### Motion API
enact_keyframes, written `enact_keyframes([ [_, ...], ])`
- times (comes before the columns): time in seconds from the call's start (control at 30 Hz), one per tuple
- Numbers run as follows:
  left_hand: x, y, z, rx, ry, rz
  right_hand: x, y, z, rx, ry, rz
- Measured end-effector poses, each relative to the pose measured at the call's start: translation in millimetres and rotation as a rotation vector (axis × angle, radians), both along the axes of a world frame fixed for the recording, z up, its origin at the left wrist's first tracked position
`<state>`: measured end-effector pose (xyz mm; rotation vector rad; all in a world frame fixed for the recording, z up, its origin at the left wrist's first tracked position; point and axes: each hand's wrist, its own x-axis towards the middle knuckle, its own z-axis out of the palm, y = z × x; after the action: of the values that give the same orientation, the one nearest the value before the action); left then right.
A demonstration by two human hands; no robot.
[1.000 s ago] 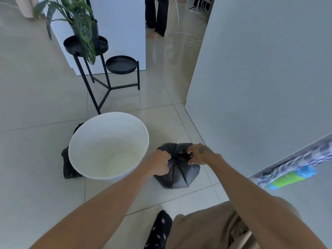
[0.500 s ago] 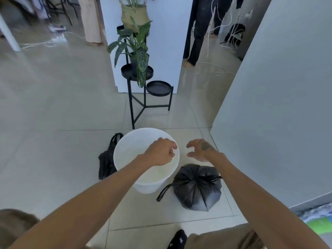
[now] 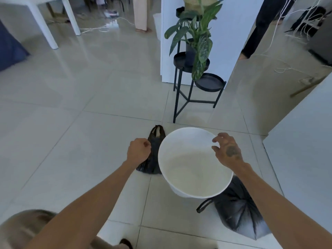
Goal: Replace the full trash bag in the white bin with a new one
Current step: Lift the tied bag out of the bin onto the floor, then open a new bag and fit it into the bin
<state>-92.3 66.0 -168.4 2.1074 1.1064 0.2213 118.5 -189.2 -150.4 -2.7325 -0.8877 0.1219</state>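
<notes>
The white bin (image 3: pixel 195 184) stands on the tiled floor with no liner inside. A tied, full black trash bag (image 3: pixel 239 212) lies on the floor at its near right side, partly behind my right forearm. A flat, folded black bag (image 3: pixel 153 159) lies on the floor against the bin's left side. My left hand (image 3: pixel 138 150) hovers over that flat bag with fingers curled, and I cannot tell whether it touches it. My right hand (image 3: pixel 227 150) hangs above the bin's right rim, fingers spread, holding nothing.
A black metal plant stand (image 3: pixel 194 87) with a leafy plant (image 3: pixel 195 38) stands just beyond the bin. A white wall panel (image 3: pixel 301 141) runs along the right. A person's legs (image 3: pixel 258 27) and loose cables are at the back right. White table legs (image 3: pixel 45 24) are far left.
Both hands let go of the tied full bag and lifted away. My left hand moved left over the flat black bag; my right hand moved over the bin. The view tilted up.
</notes>
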Motion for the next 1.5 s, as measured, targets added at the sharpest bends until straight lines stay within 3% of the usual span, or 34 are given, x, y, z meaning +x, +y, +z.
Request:
enact_keyframes([
  [0.37,4,34,-149,-0.275,0.2,0.179,16,23,-31,0.28,-0.12,-0.047],
  [0.67,25,33,-204,-0.272,0.316,0.277,18,27,-40,0.342,-0.151,-0.038],
  [0.77,22,33,-207,-0.371,0.227,0.333,14,25,-37,0.337,-0.145,-0.032],
  [0.9,13,30,-182,-0.358,0.015,0.417,2,19,-40,0.348,-0.155,-0.032],
  [1.1,-11,45,-77,-0.171,-0.247,0.422,-28,20,-43,0.349,-0.106,-0.055],
  [1.23,-17,47,10,-0.082,-0.398,0.343,-37,24,-24,0.189,0.079,-0.101],
  [1.3,-17,38,45,-0.048,-0.458,0.271,-42,30,-6,0.148,0.073,-0.108],
  [1.4,-16,14,80,-0.007,-0.533,0.164,-58,49,40,0.447,0.211,-0.133],
  [1.5,-16,-18,95,0.096,-0.607,0.031,-77,67,94,0.682,0.681,-0.196],
])
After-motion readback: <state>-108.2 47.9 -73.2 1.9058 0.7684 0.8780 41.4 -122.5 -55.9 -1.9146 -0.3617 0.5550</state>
